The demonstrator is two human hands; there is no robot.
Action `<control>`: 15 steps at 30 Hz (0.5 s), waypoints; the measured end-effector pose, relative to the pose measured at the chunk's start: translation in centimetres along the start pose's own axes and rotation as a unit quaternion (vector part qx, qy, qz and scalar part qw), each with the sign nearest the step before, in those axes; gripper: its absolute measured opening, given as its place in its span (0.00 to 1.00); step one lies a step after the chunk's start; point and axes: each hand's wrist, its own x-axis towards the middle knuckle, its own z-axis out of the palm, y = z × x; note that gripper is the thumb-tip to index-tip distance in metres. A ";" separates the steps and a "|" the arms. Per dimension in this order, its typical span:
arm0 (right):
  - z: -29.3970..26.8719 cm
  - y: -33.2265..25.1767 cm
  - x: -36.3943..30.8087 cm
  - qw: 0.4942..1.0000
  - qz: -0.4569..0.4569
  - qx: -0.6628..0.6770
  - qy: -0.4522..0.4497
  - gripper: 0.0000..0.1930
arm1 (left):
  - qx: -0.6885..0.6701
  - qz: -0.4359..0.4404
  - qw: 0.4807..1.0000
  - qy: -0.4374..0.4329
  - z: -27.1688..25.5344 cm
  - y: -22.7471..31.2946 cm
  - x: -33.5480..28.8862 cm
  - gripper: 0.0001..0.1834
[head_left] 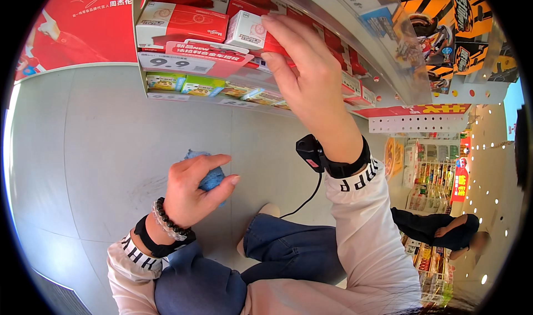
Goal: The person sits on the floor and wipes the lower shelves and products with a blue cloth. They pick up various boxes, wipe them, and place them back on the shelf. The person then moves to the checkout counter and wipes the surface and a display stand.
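My right hand (302,65) reaches up to the shelf. Its fingers lie along the top of a red-and-white box (247,31) printed with a car outline, and its thumb presses the front edge, so the box sits in the grip. Beside that, on its left, rests a similar red-and-white box (180,25). Down over the floor, my left hand (194,184) curls round a crumpled blue cloth (212,177), partly hidden by the fingers. Thumb and forefinger point toward the right. Black straps circle both wrists.
A price label holder (183,64) runs along the shelf front. Small green and yellow packs (202,86) fill the shelf below. Clear hanging packages (383,32) jut out at upper right. A thin black cable (311,197) hangs from my right wrist; a person in dark clothes (419,226) stands far right.
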 end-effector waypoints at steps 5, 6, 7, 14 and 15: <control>0.1 0.1 -0.1 1.000 0.000 0.027 -0.005 0.17 | -0.002 -0.008 1.000 -0.005 0.1 -0.2 0.0 0.14; 0.2 0.2 -0.1 0.999 0.002 0.034 -0.009 0.17 | -0.004 -0.008 1.000 -0.005 0.2 -0.2 0.0 0.14; 0.3 0.2 -0.2 0.999 0.006 0.026 -0.024 0.17 | -0.005 -0.008 1.000 -0.006 0.2 -0.2 0.0 0.14; -0.2 1.2 -0.3 0.999 -0.006 0.007 -0.031 0.19 | 0.006 -0.019 1.000 -0.016 0.3 0.0 0.1 0.14; -0.8 1.2 -0.2 1.000 -0.008 0.012 -0.027 0.20 | 0.005 -0.025 1.000 -0.009 0.2 0.1 0.0 0.14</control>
